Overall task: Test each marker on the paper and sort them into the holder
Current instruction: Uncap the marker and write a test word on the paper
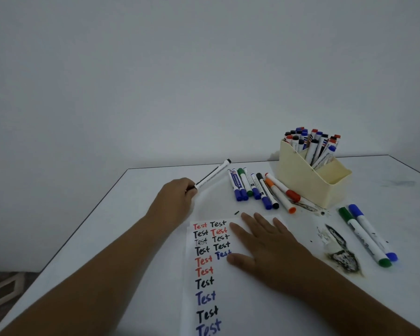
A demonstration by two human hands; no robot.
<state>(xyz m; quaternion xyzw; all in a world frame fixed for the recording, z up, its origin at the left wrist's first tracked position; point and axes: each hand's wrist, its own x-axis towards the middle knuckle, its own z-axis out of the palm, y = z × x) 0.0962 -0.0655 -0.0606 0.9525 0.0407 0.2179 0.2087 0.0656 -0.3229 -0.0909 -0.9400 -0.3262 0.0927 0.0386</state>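
My left hand [176, 198] grips a white marker with a black cap [212, 174] by its lower end, lifted above the table and pointing up to the right. My right hand [264, 241] lies flat with straight fingers on the white paper [204, 287], which carries rows of "Test" in red, black and blue. A row of several loose markers [255, 187] lies beyond the paper. The cream holder [308, 180] at the back right is packed with several markers. A green marker [363, 236] and a blue marker [374, 231] lie to the right.
The white table [136, 214] has its left edge running diagonally, with patterned floor below it. Dark burnt-looking stains [342, 255] mark the surface right of the paper, and a smaller stain lies at the holder's foot. A plain wall stands behind.
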